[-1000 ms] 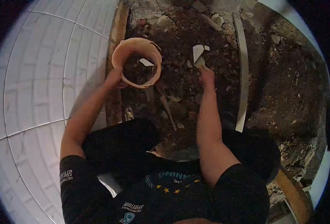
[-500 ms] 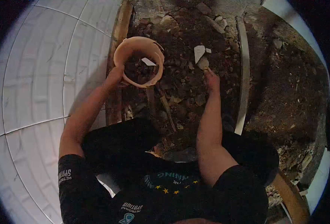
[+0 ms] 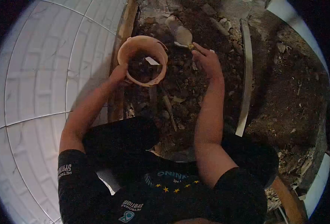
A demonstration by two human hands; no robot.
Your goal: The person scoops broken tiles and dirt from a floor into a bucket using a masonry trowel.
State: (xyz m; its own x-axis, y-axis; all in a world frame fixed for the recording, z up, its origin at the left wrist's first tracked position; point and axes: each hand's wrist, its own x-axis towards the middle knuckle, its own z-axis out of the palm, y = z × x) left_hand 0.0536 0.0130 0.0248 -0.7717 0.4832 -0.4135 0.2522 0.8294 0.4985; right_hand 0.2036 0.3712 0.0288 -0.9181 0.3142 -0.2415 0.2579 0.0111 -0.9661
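An orange-brown bucket (image 3: 135, 42) with a ragged rim is tilted over the dark soil, and my left hand (image 3: 119, 73) grips its near left edge. Dark soil and a white shard (image 3: 152, 61) show inside its opening. My right hand (image 3: 208, 61) is closed round the handle of a trowel (image 3: 183, 36), whose pale blade points up and left above the rubble. A white piece (image 3: 181, 44) lies along the near edge of the blade; whether it rests on the blade or under it, I cannot tell.
White tiles (image 3: 41, 86) cover the left side. A wooden edge (image 3: 127, 22) borders the soil there. On the right a long pale strip (image 3: 245, 74) runs over the dirt. Stones (image 3: 224, 24) lie at the far end, and a thin stick (image 3: 170, 112) near my knees.
My right hand has moved away from me and slightly left with the trowel, which now points more to the left. The bucket, still in my left hand, sits slightly further right in view.
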